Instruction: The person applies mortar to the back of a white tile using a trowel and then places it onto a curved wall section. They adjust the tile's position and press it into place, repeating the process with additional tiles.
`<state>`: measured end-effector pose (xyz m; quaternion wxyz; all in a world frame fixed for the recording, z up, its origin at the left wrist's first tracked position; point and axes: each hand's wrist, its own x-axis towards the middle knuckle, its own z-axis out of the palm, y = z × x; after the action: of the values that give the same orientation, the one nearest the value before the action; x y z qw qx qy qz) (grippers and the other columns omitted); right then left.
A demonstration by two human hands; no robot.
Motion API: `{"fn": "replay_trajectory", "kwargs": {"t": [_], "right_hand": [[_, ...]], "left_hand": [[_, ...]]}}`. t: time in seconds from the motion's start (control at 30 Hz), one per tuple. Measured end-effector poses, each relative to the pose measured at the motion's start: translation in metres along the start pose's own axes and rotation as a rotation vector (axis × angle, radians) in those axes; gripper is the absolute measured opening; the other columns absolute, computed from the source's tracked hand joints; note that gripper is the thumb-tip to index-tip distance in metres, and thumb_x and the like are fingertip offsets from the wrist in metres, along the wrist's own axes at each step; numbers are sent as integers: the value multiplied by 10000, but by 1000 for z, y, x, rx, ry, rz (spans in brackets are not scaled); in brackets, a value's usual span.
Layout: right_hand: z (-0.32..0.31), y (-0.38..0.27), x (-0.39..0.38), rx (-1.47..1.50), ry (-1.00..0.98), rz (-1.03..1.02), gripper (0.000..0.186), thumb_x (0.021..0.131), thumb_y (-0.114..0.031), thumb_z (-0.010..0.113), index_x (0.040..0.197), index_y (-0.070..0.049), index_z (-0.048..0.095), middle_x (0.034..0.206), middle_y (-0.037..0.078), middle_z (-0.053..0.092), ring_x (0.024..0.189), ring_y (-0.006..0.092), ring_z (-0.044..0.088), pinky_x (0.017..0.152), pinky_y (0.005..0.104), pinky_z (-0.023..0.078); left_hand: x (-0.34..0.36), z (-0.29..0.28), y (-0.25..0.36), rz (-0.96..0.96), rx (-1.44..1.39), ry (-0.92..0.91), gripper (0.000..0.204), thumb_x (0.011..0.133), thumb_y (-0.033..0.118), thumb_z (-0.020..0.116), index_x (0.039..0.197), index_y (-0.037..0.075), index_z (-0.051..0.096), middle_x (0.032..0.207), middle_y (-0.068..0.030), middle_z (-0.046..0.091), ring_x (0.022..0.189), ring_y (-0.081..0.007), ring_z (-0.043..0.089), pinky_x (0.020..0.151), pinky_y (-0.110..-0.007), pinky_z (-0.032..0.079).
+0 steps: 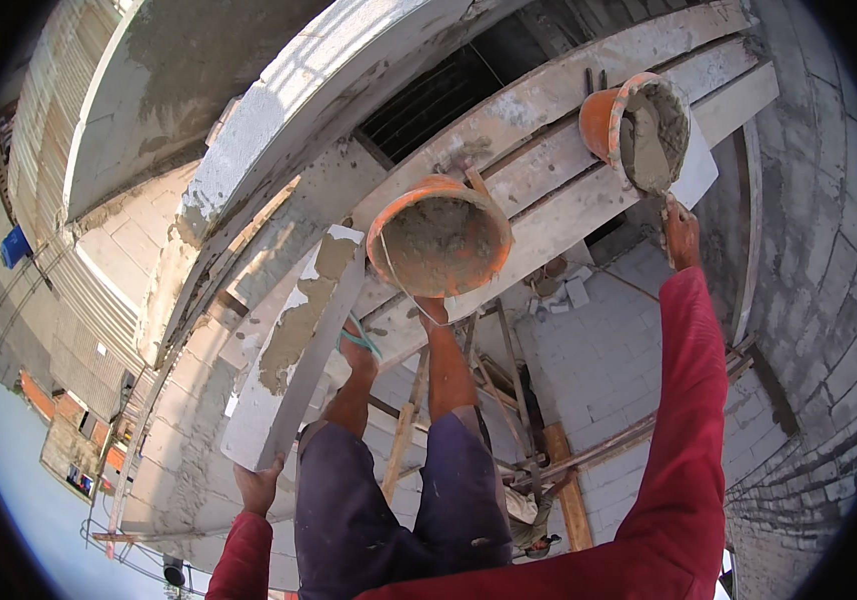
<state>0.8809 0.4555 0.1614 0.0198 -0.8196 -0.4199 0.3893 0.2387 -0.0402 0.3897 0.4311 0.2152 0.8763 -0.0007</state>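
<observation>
My left hand [257,487] grips the near end of a long white building block [294,345] smeared with grey mortar on its top face. The block stretches away from me beside my left foot. My right hand [681,235], in a red sleeve, reaches out to the lower rim of a tilted orange bucket [601,120] full of wet mortar. Its fingers are hidden, so its grip is unclear. A second orange bucket [439,245] of mortar stands just beyond my feet. I stand on mortar-stained wooden planks [559,215].
A grey block wall [819,250] curves along the right. A concrete beam [279,130] runs along the left past the planks. Far below lie a block-paved floor [599,370], timber props and loose blocks. Rooftops and a street show at the lower left.
</observation>
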Motion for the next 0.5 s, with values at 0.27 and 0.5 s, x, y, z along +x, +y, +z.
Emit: {"fn": "replay_trajectory", "kwargs": {"t": [0.27,0.5], "right_hand": [[-4,18,-130,-174,-101,-479,338,1052,-311,560,945,3,623,761,104,558,683,192,522,651,346,434],[146,-22,-320,-176,-544,-901,300,928,-328,738,1026,-50,684,923,166,694,832,387,685,736,438,536]], "left_hand": [[7,-5,-60,48,95,-29,731,752,195,918,1326,-37,530,1185,-233,688,1066,-403,686,926,-465,542],[9,1,-86,88,-8,5,914,723,234,939,1412,-25,397,1207,-243,696,1085,-408,705,920,-460,568]]}}
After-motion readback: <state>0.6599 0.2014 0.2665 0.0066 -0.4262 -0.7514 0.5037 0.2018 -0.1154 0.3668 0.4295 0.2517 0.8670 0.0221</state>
